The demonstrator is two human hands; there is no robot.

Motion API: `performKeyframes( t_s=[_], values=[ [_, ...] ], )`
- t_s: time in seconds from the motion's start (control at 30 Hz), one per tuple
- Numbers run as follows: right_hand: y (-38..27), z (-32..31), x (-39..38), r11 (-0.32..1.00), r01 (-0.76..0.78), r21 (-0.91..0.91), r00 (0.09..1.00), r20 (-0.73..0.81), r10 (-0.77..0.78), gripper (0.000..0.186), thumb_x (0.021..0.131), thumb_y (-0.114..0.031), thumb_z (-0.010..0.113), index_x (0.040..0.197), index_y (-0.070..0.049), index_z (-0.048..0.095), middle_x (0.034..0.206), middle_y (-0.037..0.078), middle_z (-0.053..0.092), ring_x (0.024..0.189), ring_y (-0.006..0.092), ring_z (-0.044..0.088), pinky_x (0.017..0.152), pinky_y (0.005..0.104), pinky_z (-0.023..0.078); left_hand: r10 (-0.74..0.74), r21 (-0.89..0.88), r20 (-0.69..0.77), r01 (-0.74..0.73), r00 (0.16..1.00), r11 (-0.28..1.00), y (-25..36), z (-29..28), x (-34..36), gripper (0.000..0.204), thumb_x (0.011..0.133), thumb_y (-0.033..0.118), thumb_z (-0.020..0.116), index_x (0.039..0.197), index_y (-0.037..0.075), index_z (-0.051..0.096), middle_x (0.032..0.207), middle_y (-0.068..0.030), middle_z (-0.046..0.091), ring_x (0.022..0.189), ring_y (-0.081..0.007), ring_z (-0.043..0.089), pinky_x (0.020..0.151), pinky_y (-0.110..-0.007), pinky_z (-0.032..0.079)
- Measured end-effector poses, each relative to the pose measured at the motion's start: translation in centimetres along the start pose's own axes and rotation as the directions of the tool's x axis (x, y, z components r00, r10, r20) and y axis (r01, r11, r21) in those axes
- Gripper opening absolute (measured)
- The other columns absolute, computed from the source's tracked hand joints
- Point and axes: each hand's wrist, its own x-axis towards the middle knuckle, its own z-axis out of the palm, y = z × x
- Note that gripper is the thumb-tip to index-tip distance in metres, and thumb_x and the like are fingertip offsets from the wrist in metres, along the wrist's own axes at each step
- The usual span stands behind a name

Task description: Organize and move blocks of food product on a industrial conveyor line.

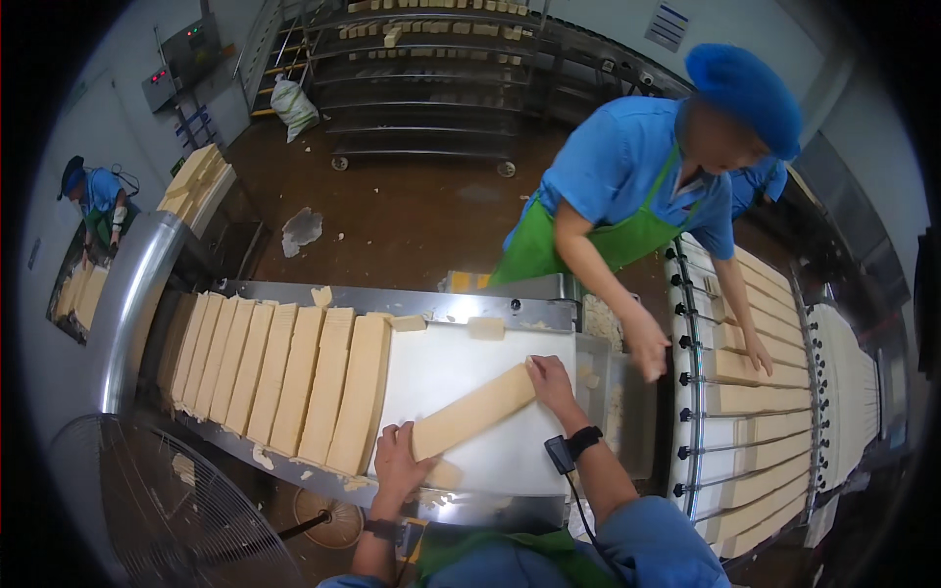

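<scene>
A long pale-yellow slab (472, 412) lies slanted over the white conveyor belt (431, 363), held at its two ends. My left hand (397, 458) grips its lower-left end, and my right hand (551, 384) grips its upper-right end. A row of similar slabs (294, 377) lies side by side on the belt to the left of my hands. A small piece (443, 474) sits under my left-hand end of the slab, and loose chunks (486, 328) lie along the belt's far edge.
A co-worker (618, 167) reaches toward a slatted line of slabs (740, 402) at right. A steel trough (627, 431) separates the lines. A fan (167, 510) stands at near left, a curved steel guard (137, 314) beside the belt, racks (421, 88) behind. Others work further off.
</scene>
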Motion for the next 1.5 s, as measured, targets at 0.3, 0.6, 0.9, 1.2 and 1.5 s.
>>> performKeyframes(
  t_s=[0.3, 0.6, 0.9, 1.2, 1.5],
  values=[
    [-4.3, -0.3, -1.6, 0.897, -0.198, -0.395, 0.976, 0.007, 0.218, 0.038, 0.102, -0.034, 0.055, 0.093, 0.001, 0.067, 0.095, 0.021, 0.066, 0.095, 0.0375, 0.065, 0.081, 0.0489, 0.053, -0.017, 0.053, 0.008, 0.017, 1.0, 0.998, 0.3, 0.9, -1.2, 0.094, 0.066, 0.037, 0.088, 0.145, 0.009, 0.046, 0.133, -0.0186, 0.05, 0.125, -0.0372, 0.049, 0.103, -0.05, 0.041],
    [0.7, 0.1, -4.1, 0.882, -0.111, -0.458, 0.994, -0.067, 0.091, 0.034, 0.099, -0.025, 0.052, 0.103, 0.003, 0.071, 0.11, 0.023, 0.067, 0.102, 0.0371, 0.061, 0.094, 0.0486, 0.046, 0.006, 0.127, 0.09, -0.017, 0.996, 0.992, 3.8, 5.1, 1.2, 0.097, 0.063, 0.041, 0.088, 0.142, 0.004, 0.046, 0.135, -0.0235, 0.049, 0.128, -0.0439, 0.046, 0.107, -0.055, 0.037],
    [-3.1, -13.7, -11.9, 0.925, -0.348, -0.149, 0.79, -0.579, 0.204, 0.049, 0.097, -0.023, 0.058, 0.133, 0.008, 0.049, 0.111, 0.024, 0.058, 0.103, 0.0421, 0.052, 0.093, 0.0508, 0.042, 0.312, 0.035, -0.156, -0.31, 0.937, 0.95, 14.8, 8.6, -1.5, 0.077, 0.068, 0.013, 0.08, 0.138, 0.004, 0.05, 0.13, -0.0252, 0.046, 0.121, -0.0459, 0.044, 0.102, -0.054, 0.038],
    [12.9, -36.5, -19.9, 0.783, -0.623, -0.003, 0.374, -0.88, 0.294, 0.036, 0.1, -0.026, 0.054, 0.123, 0.001, 0.061, 0.114, 0.023, 0.063, 0.11, 0.0415, 0.06, 0.095, 0.0493, 0.047, 0.643, -0.012, 0.071, -0.644, 0.763, 0.765, 40.4, 16.7, -3.6, 0.078, 0.07, 0.016, 0.085, 0.141, 0.013, 0.052, 0.138, -0.0221, 0.041, 0.12, -0.0456, 0.044, 0.096, -0.054, 0.045],
    [22.3, -43.3, -22.1, 0.485, -0.863, -0.14, 0.459, -0.619, 0.637, 0.06, 0.096, -0.053, 0.055, 0.116, 0.003, 0.066, 0.112, 0.025, 0.07, 0.105, 0.0394, 0.066, 0.101, 0.055, 0.04, 0.678, 0.011, 0.37, -0.732, 0.635, 0.681, 51.5, 19.3, -4.0, 0.087, 0.07, 0.033, 0.091, 0.143, 0.012, 0.049, 0.131, -0.0221, 0.05, 0.111, -0.0475, 0.052, 0.091, -0.053, 0.049]
  ],
)
